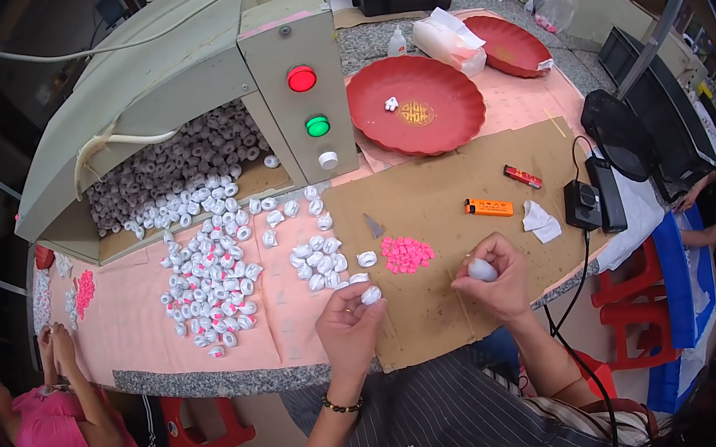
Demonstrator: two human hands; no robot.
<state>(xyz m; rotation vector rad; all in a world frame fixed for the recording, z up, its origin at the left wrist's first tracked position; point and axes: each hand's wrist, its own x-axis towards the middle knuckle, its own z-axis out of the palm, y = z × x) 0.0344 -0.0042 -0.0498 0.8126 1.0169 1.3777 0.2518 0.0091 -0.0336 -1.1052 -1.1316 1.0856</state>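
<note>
My left hand (348, 326) pinches a small white rounded piece (371, 295) between thumb and fingertips, above the left edge of the brown cardboard (451, 186). In my right hand (505, 275) is a smooth, pale grey-white rounded object (482, 270), its far side hidden by the fingers. Between the hands, a little farther off, lies a heap of small bright pink pieces (407, 254). Beyond my left hand sits a cluster of white rounded pieces (318, 259). Farther left spreads a larger pile of such pieces (206, 285), several with pink spots.
A grey-green machine (154, 61) with red and green lights holds many grey pieces. Red scalloped trays (451, 111) stand at the back. An orange cutter-like tool (489, 207), a red tube (522, 176) and a crumpled tissue (542, 222) lie right. A person in pink (68, 433) works left.
</note>
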